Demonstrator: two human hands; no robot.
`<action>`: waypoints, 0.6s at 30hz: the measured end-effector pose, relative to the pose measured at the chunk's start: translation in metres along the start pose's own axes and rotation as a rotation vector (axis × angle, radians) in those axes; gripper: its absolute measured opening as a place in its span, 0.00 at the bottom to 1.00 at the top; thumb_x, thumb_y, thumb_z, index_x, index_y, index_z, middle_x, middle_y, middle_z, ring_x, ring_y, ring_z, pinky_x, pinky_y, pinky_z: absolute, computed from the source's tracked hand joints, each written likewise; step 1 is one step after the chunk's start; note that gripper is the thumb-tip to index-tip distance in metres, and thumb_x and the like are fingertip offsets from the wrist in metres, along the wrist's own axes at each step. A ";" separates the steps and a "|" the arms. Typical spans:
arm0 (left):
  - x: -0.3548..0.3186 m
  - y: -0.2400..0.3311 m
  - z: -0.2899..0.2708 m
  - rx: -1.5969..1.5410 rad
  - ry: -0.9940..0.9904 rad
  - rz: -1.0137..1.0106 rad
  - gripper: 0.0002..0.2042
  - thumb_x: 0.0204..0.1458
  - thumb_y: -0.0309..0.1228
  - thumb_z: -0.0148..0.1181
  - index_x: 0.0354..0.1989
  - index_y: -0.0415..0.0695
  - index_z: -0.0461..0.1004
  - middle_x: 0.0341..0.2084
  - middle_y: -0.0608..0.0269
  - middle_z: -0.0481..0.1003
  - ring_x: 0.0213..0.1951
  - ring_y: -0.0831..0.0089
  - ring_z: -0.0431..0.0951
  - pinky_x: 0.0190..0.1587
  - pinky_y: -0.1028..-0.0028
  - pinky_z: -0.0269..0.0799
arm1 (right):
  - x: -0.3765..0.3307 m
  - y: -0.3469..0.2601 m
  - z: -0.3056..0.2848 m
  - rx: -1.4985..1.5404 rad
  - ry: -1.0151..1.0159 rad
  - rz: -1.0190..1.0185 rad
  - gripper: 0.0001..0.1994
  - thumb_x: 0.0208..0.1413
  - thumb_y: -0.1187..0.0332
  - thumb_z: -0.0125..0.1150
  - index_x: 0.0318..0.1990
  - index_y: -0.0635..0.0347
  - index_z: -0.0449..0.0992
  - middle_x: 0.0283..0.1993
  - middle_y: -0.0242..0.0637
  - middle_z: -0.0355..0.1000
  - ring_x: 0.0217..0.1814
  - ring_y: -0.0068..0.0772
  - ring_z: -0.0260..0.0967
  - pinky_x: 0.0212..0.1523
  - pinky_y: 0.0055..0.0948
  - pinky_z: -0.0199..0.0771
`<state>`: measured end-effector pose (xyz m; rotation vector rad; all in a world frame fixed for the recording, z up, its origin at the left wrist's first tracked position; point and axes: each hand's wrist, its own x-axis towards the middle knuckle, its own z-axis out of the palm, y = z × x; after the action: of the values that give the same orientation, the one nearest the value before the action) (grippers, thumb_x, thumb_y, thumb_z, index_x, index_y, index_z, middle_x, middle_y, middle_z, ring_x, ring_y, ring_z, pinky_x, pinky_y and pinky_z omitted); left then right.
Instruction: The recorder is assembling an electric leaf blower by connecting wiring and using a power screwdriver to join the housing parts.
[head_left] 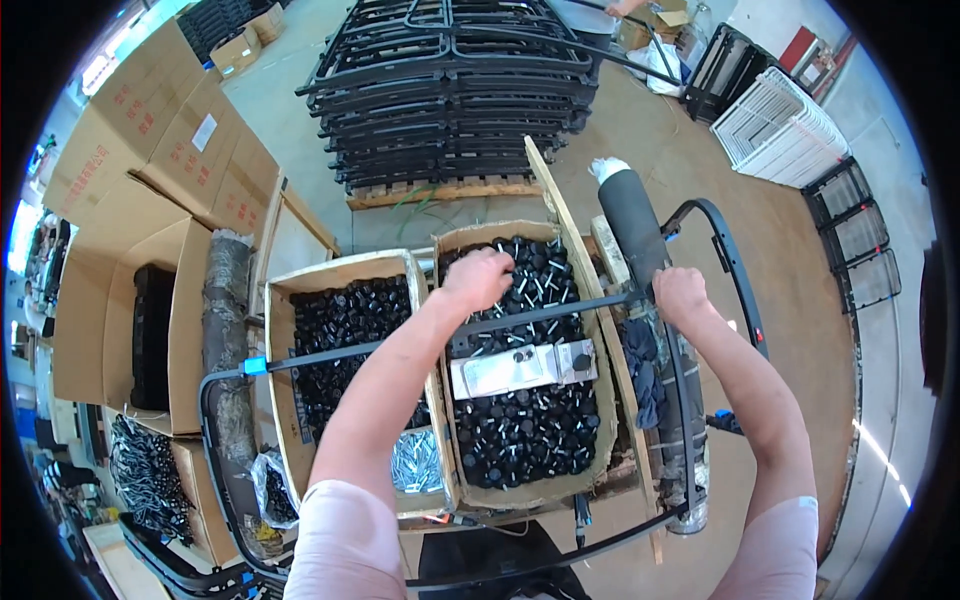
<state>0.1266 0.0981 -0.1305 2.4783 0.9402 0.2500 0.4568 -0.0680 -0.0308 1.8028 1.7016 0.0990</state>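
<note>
My left hand point(480, 280) reaches into a cardboard-lined bin point(452, 425) of black-headed screw feet point(530, 435). Its fingers curl down among the pieces, and what they grip, if anything, is hidden. My right hand point(682, 294) is closed around a black tubular metal frame point(345, 352) at its right side. That frame lies across the bins, with rounded corners and a blue clip point(256, 366) on its left part. A silvery metal plate point(505, 371) rests on the screw feet below the crossing tube.
Left of the bin stands another bin point(276, 350) of black caps, with silver bolts point(416, 462) in its near corner. Padded rollers point(632, 215) flank the bins. Cardboard boxes point(165, 130) are at left. Stacked black frames point(450, 120) stand ahead; a person point(588, 18) is behind them.
</note>
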 end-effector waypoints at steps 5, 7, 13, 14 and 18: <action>0.056 0.007 0.053 0.115 -0.327 -0.064 0.23 0.60 0.39 0.65 0.64 0.55 0.72 0.56 0.46 0.76 0.60 0.48 0.78 0.60 0.53 0.77 | 0.007 -0.001 0.036 0.053 0.310 -0.056 0.07 0.66 0.65 0.56 0.46 0.55 0.75 0.35 0.40 0.82 0.38 0.39 0.85 0.37 0.40 0.84; 0.066 0.006 0.070 0.126 -0.360 -0.039 0.25 0.59 0.38 0.66 0.64 0.52 0.69 0.56 0.45 0.76 0.59 0.48 0.79 0.60 0.53 0.77 | 0.007 0.001 0.044 0.094 0.256 0.009 0.09 0.68 0.61 0.55 0.44 0.55 0.76 0.33 0.40 0.83 0.38 0.40 0.85 0.38 0.40 0.84; 0.077 0.010 0.084 0.219 -0.329 0.018 0.21 0.59 0.33 0.65 0.59 0.44 0.68 0.49 0.44 0.80 0.53 0.48 0.83 0.56 0.54 0.79 | -0.009 -0.001 0.006 0.204 0.065 0.179 0.25 0.72 0.46 0.49 0.38 0.58 0.83 0.34 0.44 0.84 0.41 0.44 0.85 0.42 0.40 0.84; 0.078 0.008 0.087 0.241 -0.317 0.007 0.20 0.59 0.32 0.64 0.58 0.42 0.68 0.47 0.44 0.82 0.51 0.48 0.83 0.54 0.53 0.80 | -0.012 0.000 0.009 0.213 0.174 0.150 0.28 0.72 0.44 0.48 0.37 0.58 0.86 0.35 0.45 0.84 0.42 0.45 0.85 0.42 0.41 0.84; 0.076 0.004 0.093 0.208 -0.310 0.069 0.19 0.60 0.29 0.62 0.58 0.43 0.68 0.47 0.48 0.82 0.51 0.50 0.84 0.53 0.54 0.80 | 0.002 0.003 0.004 0.267 -0.014 0.166 0.29 0.71 0.44 0.48 0.40 0.60 0.88 0.39 0.47 0.85 0.44 0.46 0.85 0.45 0.44 0.84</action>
<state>0.2165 0.1119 -0.2096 2.6380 0.7837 -0.2159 0.4616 -0.0672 -0.0335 2.1340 1.6139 -0.0735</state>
